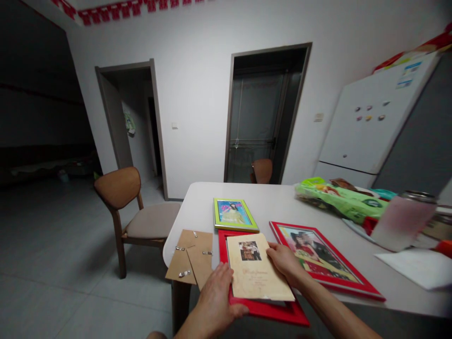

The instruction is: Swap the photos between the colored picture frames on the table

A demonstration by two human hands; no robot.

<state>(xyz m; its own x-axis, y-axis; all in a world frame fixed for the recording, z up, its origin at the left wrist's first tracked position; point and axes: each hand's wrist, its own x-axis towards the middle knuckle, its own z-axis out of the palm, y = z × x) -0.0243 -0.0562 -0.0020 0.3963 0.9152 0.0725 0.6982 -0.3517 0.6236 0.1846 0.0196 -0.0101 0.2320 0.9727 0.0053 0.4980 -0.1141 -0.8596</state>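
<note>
My left hand (217, 292) grips the lower left of a red picture frame (278, 313), its thumb on the bottom edge and fingers along the side. Over the frame's opening lies a cream printed sheet (256, 278) with a small photo near its top. My right hand (284, 261) is closed on the sheet's right edge. Just left of the frame, brown backing boards (200, 241) with metal clips overlap one another. Behind it sits a yellow-green photo frame (216, 214). A second red photo frame (353, 286) lies to the right, beyond my right forearm.
On the white table's (203, 190) right side are a green plastic package (356, 202), a pink-tinted jar (402, 221) and white paper (418, 266). A wooden chair (118, 188) stands at the left. Farther back are a fridge (367, 136) and two doorways.
</note>
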